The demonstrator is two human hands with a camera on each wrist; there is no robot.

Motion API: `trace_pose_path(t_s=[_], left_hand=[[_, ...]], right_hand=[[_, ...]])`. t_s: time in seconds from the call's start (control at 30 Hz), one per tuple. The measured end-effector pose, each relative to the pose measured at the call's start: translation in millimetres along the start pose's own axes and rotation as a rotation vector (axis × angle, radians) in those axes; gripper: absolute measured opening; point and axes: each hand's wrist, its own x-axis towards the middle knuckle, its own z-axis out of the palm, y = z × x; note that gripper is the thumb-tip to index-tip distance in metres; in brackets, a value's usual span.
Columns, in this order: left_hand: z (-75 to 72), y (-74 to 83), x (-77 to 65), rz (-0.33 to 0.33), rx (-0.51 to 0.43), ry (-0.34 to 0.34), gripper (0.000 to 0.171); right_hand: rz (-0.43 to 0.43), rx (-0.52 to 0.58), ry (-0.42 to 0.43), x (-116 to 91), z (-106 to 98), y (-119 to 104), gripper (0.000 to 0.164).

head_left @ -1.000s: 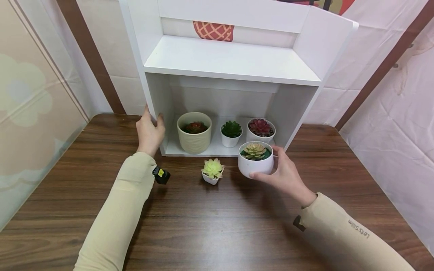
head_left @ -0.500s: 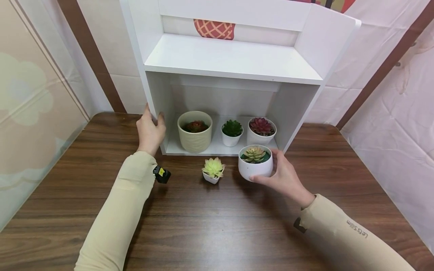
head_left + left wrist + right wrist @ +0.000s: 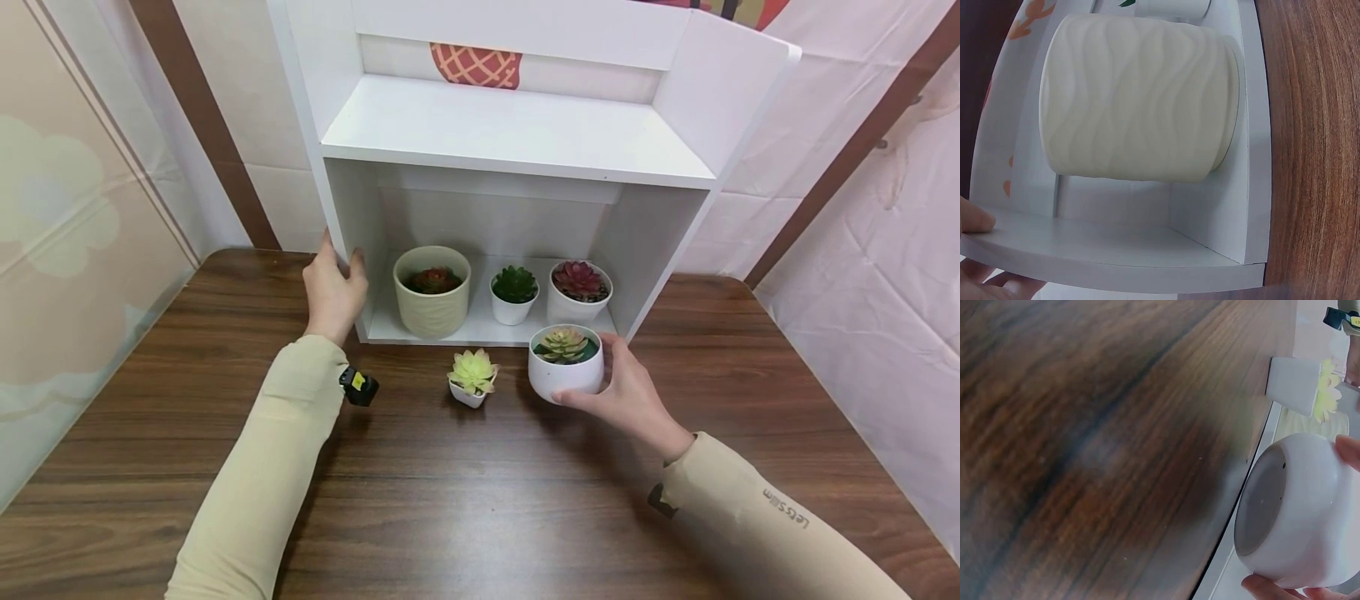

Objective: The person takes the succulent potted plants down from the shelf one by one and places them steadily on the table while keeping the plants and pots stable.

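My right hand [image 3: 636, 402] grips a round white pot [image 3: 564, 379] holding a pale green and pink succulent [image 3: 564, 343], thumb at the front and fingers behind. In the right wrist view the pot's flat underside [image 3: 1262, 503] shows, raised off the table. My left hand [image 3: 332, 298] pinches the left side panel [image 3: 303, 108] of a white shelf unit, thumb inside and fingers outside, as the left wrist view also shows. Between the hands, a small white pot [image 3: 467, 395] with a yellow-green succulent [image 3: 472, 371] stands on the table.
On the lower shelf [image 3: 480, 340] stand a large cream pot [image 3: 432, 310] with a wavy surface, a small white pot [image 3: 511, 312] with a dark green succulent, and a white pot [image 3: 573, 312] with a maroon succulent. The upper shelf [image 3: 510, 125] overhangs them. All is on a brown wooden table [image 3: 450, 517].
My right hand has brought the round white pot slightly down and towards me, away from the maroon succulent. My left hand stays on the panel.
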Motion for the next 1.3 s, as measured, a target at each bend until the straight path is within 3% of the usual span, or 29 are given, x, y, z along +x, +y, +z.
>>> trace_pose_path(t_s=[1.3], left_hand=[[1.2,-4.0,1.0,0.022,0.0,0.005,0.042]], right_hand=[[0.026,0.022,-0.015,-11.2,4.2,15.7,0.095]])
